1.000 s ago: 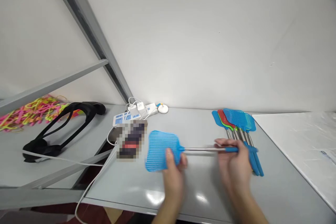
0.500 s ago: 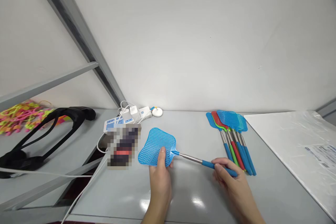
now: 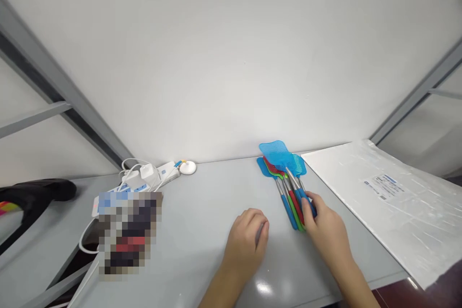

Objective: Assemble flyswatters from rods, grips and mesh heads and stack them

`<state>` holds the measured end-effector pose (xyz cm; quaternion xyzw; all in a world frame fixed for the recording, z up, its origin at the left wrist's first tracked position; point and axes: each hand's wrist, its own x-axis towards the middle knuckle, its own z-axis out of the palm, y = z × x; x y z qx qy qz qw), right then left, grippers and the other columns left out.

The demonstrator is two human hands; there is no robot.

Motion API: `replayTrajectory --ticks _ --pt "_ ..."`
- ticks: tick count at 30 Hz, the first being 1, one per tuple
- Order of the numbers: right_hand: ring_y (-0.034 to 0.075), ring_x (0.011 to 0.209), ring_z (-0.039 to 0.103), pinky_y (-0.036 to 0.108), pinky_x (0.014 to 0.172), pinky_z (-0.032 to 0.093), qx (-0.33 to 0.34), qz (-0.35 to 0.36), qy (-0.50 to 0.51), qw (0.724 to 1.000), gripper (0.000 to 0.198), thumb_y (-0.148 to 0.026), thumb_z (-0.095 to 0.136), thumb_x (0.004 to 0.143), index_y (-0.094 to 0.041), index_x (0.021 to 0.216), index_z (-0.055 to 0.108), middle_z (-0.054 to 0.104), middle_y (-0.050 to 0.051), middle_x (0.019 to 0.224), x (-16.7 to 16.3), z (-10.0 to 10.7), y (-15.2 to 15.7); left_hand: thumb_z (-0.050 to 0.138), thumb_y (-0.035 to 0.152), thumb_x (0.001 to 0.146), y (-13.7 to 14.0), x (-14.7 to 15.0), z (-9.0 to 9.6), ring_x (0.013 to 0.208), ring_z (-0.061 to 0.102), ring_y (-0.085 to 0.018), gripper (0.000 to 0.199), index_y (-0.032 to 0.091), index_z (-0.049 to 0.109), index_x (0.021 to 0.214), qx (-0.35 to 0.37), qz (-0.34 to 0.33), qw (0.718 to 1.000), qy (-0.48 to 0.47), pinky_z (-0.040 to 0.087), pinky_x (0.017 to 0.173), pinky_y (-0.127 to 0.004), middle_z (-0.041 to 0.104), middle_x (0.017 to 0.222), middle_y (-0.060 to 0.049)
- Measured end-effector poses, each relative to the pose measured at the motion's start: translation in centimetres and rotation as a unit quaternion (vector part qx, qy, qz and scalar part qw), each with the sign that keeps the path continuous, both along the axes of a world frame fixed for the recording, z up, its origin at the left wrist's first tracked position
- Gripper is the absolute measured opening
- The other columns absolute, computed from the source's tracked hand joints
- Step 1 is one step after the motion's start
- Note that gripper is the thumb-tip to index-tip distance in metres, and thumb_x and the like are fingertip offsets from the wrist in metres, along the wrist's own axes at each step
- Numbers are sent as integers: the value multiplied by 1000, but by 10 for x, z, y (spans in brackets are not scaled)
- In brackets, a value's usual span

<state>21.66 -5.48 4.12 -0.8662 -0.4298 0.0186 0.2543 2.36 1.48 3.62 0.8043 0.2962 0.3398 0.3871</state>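
Observation:
A blue fly swatter [image 3: 275, 152] lies at a slant over the pile of other swatters, its mesh head toward the wall. My right hand [image 3: 323, 224] grips its blue handle, thumb on the near side and fingers round the far side. Under and beside it are several swatters with blue, red [image 3: 296, 207] and green [image 3: 295, 212] handles, their metal shafts side by side and heads overlapping. To the left of the pile, my left hand [image 3: 247, 238] is curled with its fingers together, low over the table, and nothing shows in it.
A large white wrapped package [image 3: 364, 178] with a label lies on the right of the grey table [image 3: 202, 221]. At left are a power strip [image 3: 168, 172] with chargers and cables, a white round disc [image 3: 187, 168], a blurred-out item [image 3: 132, 236] and a black frame-like object [image 3: 46, 192].
The blue swatter has gone from between both hands to the pile at right, carried by my right hand. My left hand has let go of its head and curled. The view has turned right.

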Motion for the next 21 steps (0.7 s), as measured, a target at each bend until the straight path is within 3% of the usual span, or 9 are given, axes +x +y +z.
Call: replayTrajectory --ticks 5,9,13,17,21 --pt "26 67 65 31 53 37 -59 -68 -18 996 39 -42 32 96 -19 112 60 70 10 77 24 -3 21 42 18 95 -1 -5 -15 84 56 -20 17 21 55 84 33 -17 998 60 45 76 -33 60 91 -6" --pt "25 66 65 30 51 35 -77 -66 -17 995 38 -42 32 96 -19 106 61 69 9 76 25 -3 28 42 19 95 3 -6 -14 82 56 -19 17 22 54 84 19 -8 998 66 46 74 -32 60 90 -5" --pt "23 75 65 29 53 36 -90 -39 -29 995 37 -40 30 97 -20 100 62 68 11 92 19 -4 29 42 20 95 4 -5 -15 83 56 -19 16 22 53 83 13 -9 997 70 45 74 -31 60 90 -5" --pt "23 81 65 31 61 40 -96 -22 -52 994 37 -34 29 98 -18 113 59 65 13 102 13 -4 31 41 21 96 3 -4 -18 81 55 -19 17 22 52 82 16 -20 996 86 44 72 -31 59 88 -5" --pt "30 94 62 40 77 42 -99 -13 -80 992 42 -40 34 97 -14 122 56 64 16 105 11 -3 36 42 21 96 4 -4 -17 79 55 -18 18 22 52 82 8 -19 997 81 44 72 -31 59 87 -5"
